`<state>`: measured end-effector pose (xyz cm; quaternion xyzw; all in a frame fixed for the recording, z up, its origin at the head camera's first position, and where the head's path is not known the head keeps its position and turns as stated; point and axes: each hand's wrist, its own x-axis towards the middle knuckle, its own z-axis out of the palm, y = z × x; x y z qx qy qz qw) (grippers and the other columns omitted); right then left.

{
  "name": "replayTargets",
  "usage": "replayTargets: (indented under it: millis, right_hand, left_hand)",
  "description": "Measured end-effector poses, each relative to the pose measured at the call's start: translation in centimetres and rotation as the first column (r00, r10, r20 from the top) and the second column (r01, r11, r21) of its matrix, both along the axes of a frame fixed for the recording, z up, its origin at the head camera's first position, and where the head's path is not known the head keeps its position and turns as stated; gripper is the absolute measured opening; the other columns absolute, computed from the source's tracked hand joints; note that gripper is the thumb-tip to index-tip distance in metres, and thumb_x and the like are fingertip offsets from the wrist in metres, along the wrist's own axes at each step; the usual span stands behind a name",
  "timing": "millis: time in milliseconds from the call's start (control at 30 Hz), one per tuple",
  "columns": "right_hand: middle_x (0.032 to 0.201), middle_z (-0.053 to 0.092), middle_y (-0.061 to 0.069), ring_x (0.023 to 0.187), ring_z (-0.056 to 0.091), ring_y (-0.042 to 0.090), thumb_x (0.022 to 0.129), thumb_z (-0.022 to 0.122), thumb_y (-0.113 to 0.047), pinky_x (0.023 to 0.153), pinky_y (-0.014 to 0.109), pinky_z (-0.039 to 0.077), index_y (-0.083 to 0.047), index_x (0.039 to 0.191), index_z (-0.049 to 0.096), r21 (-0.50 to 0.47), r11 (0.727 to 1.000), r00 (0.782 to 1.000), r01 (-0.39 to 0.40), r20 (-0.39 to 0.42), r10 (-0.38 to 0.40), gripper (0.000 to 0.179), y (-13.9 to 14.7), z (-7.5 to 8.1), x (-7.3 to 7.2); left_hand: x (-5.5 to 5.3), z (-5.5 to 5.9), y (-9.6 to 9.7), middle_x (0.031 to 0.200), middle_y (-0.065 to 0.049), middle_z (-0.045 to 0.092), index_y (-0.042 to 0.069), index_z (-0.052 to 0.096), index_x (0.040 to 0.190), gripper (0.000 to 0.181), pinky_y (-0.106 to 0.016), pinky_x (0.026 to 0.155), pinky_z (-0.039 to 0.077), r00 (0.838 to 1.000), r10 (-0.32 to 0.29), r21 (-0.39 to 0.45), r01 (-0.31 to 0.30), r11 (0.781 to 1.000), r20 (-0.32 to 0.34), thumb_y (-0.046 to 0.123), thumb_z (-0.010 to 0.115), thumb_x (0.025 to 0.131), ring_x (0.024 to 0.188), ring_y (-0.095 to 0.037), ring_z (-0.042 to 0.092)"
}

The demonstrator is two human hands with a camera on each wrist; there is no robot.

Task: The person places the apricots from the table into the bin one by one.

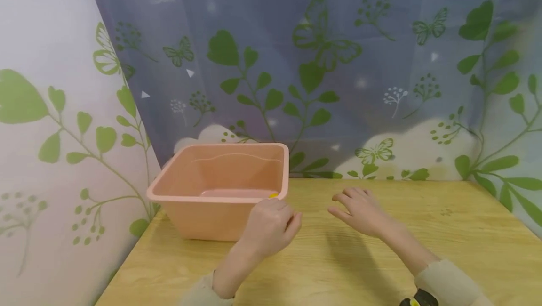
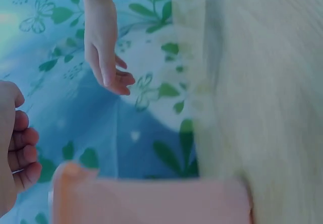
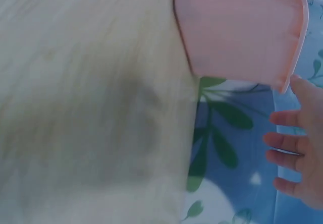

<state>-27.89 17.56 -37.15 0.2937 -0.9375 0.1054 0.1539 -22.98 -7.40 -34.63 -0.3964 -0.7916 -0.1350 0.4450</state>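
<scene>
My left hand [image 1: 271, 228] hovers by the front right corner of a pink plastic bin [image 1: 203, 219], overlapping its wall in the head view. Its fingers are loosely curled, and the left wrist view shows nothing in the fingers [image 2: 24, 151]. Just above the knuckles a small yellow thing [image 1: 274, 196] peeks out at the bin's rim; most of it is hidden. To the right of the bin, my right hand [image 1: 360, 212] is held over the wooden table, thumb and fingers apart and slightly bent. That hand holds nothing in the right wrist view.
The bin stands at the left of the wooden table [image 1: 444, 221]. Behind the table hangs a blue cloth [image 1: 262, 9] printed with leaves and butterflies, and a similar pale print [image 1: 42, 174] covers the left side. A black object with yellow [image 1: 419, 299] shows beneath the right sleeve.
</scene>
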Motion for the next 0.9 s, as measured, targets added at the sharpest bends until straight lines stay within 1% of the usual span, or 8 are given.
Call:
replayTargets:
  millis: [200, 300, 367, 500, 600, 667, 733, 900]
  right_hand:
    - [0.103, 0.060, 0.010, 0.099, 0.055, 0.034, 0.091, 0.057, -0.038, 0.080, 0.058, 0.040, -0.005, 0.108, 0.064, 0.005, 0.995, 0.995, 0.102, 0.008, -0.102, 0.038, 3.2, -1.3, 1.5]
    - [0.101, 0.060, 0.010, 0.098, 0.055, 0.035, 0.090, 0.058, -0.039, 0.078, 0.059, 0.041, -0.005, 0.106, 0.064, 0.010, 0.988, 0.988, 0.151, 0.020, -0.151, 0.038, 4.8, -1.8, 2.1]
    - [0.102, 0.060, 0.011, 0.098, 0.055, 0.036, 0.090, 0.058, -0.039, 0.079, 0.060, 0.040, -0.004, 0.107, 0.064, 0.007, 0.984, 0.983, 0.177, 0.036, -0.177, 0.039, 6.0, -2.1, 2.4]
    - [0.108, 0.059, 0.018, 0.102, 0.053, 0.042, 0.091, 0.057, -0.038, 0.082, 0.062, 0.038, -0.002, 0.111, 0.063, 0.013, 0.975, 0.974, 0.222, 0.050, -0.223, 0.042, 8.1, -2.5, 2.5]
    - [0.115, 0.056, 0.024, 0.107, 0.049, 0.046, 0.093, 0.053, -0.040, 0.086, 0.064, 0.035, 0.001, 0.117, 0.059, 0.030, 0.968, 0.967, 0.249, 0.046, -0.250, 0.049, 9.4, -2.6, 2.2]
    - [0.118, 0.055, 0.026, 0.109, 0.047, 0.048, 0.094, 0.051, -0.041, 0.087, 0.066, 0.034, 0.003, 0.121, 0.057, 0.034, 0.965, 0.964, 0.261, 0.045, -0.262, 0.052, 10.0, -2.6, 2.0]
    - [0.120, 0.053, 0.028, 0.110, 0.046, 0.049, 0.094, 0.049, -0.042, 0.087, 0.066, 0.034, 0.004, 0.124, 0.054, 0.042, 0.960, 0.959, 0.276, 0.049, -0.278, 0.054, 10.4, -2.6, 1.7]
    - [0.128, 0.046, 0.030, 0.117, 0.039, 0.050, 0.096, 0.045, -0.043, 0.091, 0.067, 0.028, 0.004, 0.131, 0.047, 0.036, 0.947, 0.945, 0.319, 0.072, -0.320, 0.058, 10.7, -2.7, 0.6]
  left_hand:
    - [-0.9, -1.5, 3.5, 0.045, 0.012, 0.025, 0.020, 0.034, 0.047, 0.044, -0.012, 0.043, 0.017, 0.990, -0.030, -0.039, 0.036, 0.999, 0.141, 0.015, 0.060, 0.082, 0.042, -0.002, 0.022]
    - [-1.3, -2.2, 5.0, 0.047, 0.012, 0.025, 0.020, 0.035, 0.048, 0.045, -0.012, 0.042, 0.016, 0.979, 0.023, -0.062, -0.010, 0.998, 0.205, 0.020, 0.060, 0.085, 0.043, -0.002, 0.022]
    - [-1.7, -2.6, 5.8, 0.047, 0.012, 0.025, 0.021, 0.035, 0.049, 0.045, -0.013, 0.040, 0.016, 0.964, 0.073, -0.072, -0.057, 0.996, 0.256, 0.022, 0.058, 0.087, 0.043, -0.002, 0.022]
    - [-2.7, -3.0, 7.1, 0.050, 0.010, 0.030, 0.018, 0.040, 0.051, 0.040, -0.014, 0.039, 0.019, 0.926, 0.151, -0.068, -0.135, 0.988, 0.346, 0.024, 0.057, 0.088, 0.044, -0.004, 0.026]
    - [-3.9, -3.3, 7.6, 0.059, 0.007, 0.049, 0.013, 0.056, 0.064, 0.027, -0.015, 0.044, 0.034, 0.898, 0.185, -0.066, -0.173, 0.983, 0.400, 0.024, 0.057, 0.088, 0.051, -0.006, 0.044]
    - [-4.7, -3.5, 7.7, 0.072, 0.002, 0.060, 0.009, 0.064, 0.079, 0.021, -0.020, 0.054, 0.044, 0.872, 0.218, -0.079, -0.204, 0.976, 0.439, 0.026, 0.055, 0.089, 0.063, -0.011, 0.056]
    - [-5.4, -3.8, 7.8, 0.088, -0.004, 0.065, 0.006, 0.066, 0.095, 0.025, -0.027, 0.067, 0.050, 0.846, 0.246, -0.087, -0.233, 0.969, 0.473, 0.027, 0.054, 0.090, 0.079, -0.018, 0.062]
    - [-6.9, -4.4, 8.0, 0.110, -0.009, 0.060, 0.004, 0.059, 0.115, 0.036, -0.038, 0.089, 0.045, 0.780, 0.346, -0.163, -0.307, 0.938, 0.521, 0.030, 0.052, 0.092, 0.102, -0.025, 0.056]
